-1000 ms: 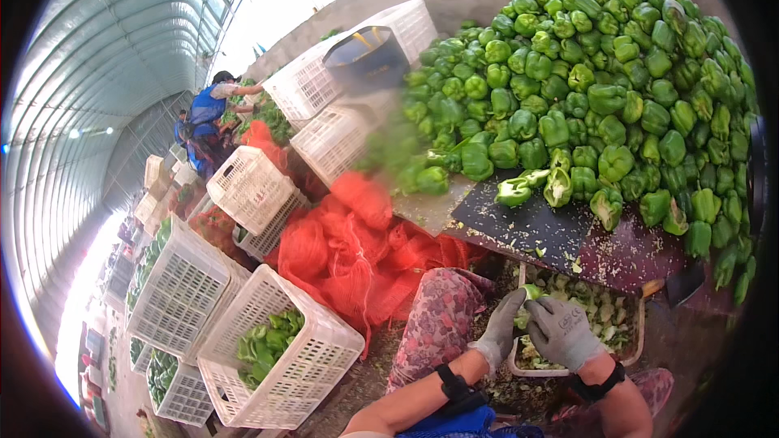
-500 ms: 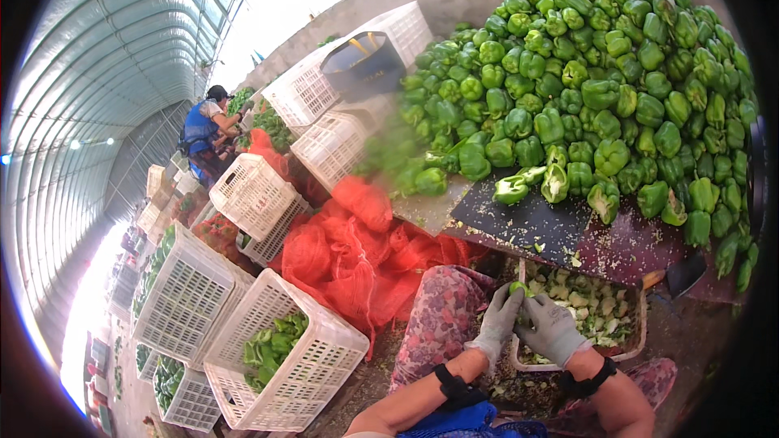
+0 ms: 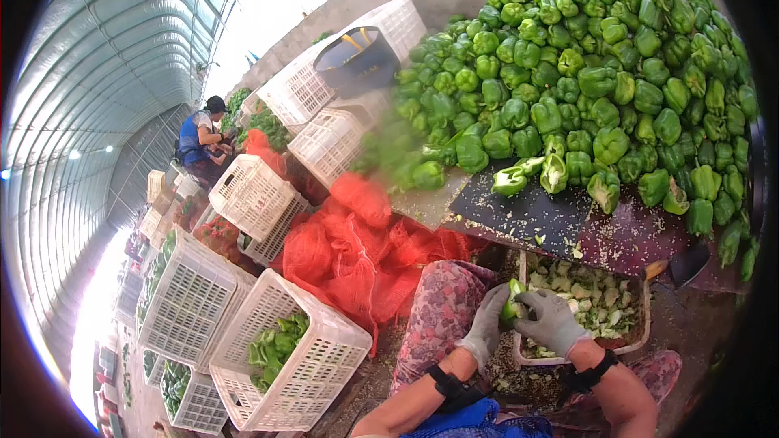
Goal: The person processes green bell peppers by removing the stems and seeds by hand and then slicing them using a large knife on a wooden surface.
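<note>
Head view. Two gloved hands meet at one green pepper [image 3: 511, 306], which lies between them, over the left edge of one shallow tray [image 3: 647, 320]. The left hand [image 3: 485, 320] has its fingers closed on the pepper's left side. The right hand [image 3: 553, 322] has curled fingers at the pepper's right side; whether they grip it cannot be told. Two black bands, one left [image 3: 448, 383] and one right [image 3: 599, 371], circle the wrists. The tray contains pale green scraps, too many to count. Beyond it, one heap of green peppers [image 3: 600, 85], likewise uncountable, covers much of the work surface; at its near edge, two pale-fleshed cut pieces [image 3: 510, 181] [image 3: 554, 174] lie on one dark board [image 3: 527, 215]. One wooden-handled blade [image 3: 690, 266] lies to the right. At left, one white crate [image 3: 329, 365] containing green peppers stands beside red mesh [image 3: 349, 255]; one co-worker [image 3: 191, 139] appears farther back.
</note>
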Demonstrator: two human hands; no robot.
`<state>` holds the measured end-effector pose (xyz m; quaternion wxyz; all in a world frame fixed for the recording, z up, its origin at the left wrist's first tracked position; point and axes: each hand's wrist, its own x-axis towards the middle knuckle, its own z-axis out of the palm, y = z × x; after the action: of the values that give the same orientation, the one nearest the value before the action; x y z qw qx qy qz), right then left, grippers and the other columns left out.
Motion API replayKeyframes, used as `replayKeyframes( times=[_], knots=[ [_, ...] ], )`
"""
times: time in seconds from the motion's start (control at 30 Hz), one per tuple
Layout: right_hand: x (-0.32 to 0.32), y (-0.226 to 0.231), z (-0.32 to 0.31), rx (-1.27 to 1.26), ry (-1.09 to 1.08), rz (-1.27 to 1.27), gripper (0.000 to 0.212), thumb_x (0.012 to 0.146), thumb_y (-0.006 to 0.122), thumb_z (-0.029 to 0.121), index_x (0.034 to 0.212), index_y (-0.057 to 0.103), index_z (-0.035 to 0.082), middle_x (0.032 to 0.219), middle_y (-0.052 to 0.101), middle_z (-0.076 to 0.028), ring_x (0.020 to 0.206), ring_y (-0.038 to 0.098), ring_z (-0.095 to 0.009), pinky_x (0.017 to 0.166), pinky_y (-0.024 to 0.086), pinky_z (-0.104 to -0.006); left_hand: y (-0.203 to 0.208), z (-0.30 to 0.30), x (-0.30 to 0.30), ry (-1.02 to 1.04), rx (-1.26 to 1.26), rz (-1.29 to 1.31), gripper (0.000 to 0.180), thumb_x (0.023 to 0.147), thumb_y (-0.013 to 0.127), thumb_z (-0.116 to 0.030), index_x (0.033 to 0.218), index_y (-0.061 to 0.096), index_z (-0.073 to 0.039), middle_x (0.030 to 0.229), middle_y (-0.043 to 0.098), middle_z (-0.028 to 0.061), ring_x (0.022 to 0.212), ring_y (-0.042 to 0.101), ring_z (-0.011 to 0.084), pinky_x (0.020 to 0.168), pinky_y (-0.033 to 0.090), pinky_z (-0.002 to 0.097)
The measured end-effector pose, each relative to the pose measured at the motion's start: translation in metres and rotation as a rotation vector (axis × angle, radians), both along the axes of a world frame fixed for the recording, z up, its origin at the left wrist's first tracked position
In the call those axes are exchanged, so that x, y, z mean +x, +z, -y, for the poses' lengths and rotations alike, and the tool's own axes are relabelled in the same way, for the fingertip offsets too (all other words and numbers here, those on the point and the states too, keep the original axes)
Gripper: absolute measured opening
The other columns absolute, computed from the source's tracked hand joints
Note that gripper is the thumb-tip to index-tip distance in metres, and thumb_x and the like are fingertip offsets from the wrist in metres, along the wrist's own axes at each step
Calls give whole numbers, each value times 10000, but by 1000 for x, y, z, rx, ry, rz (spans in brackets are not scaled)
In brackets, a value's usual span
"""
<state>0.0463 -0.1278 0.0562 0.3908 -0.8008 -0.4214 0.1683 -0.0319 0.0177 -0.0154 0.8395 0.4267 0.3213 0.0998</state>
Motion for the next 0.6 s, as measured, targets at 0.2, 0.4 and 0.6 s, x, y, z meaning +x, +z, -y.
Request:
replayKeyframes(
  times=[0.2,0.4,0.6],
  knots=[
    [3,-8,-2,24,112,-138,479,800,711,369,1179,587,105,1004,650,-147,954,632,-320,826,498,-398,8,-9,-4,-143,-448,172,365,926,635,-339,1203,567,-111,1076,618,23,974,598,140,868,494,313],
    [1,-26,-5,159,107,-579,616,759,769,370,1222,536,38,1033,657,-137,969,640,-231,873,490,-334,25,2,2,-116,-21,52,475,888,694,-352,1247,520,-93,1030,573,-4,924,562,107,801,473,269],
    [12,-25,5,122,213,-320,673,729,780,394,1229,541,11,1079,628,-137,973,612,-211,852,488,-324,2,-9,-2,-259,-518,147,335,929,638,-314,1156,580,-74,1055,626,54,961,617,158,860,512,304]
  ],
)
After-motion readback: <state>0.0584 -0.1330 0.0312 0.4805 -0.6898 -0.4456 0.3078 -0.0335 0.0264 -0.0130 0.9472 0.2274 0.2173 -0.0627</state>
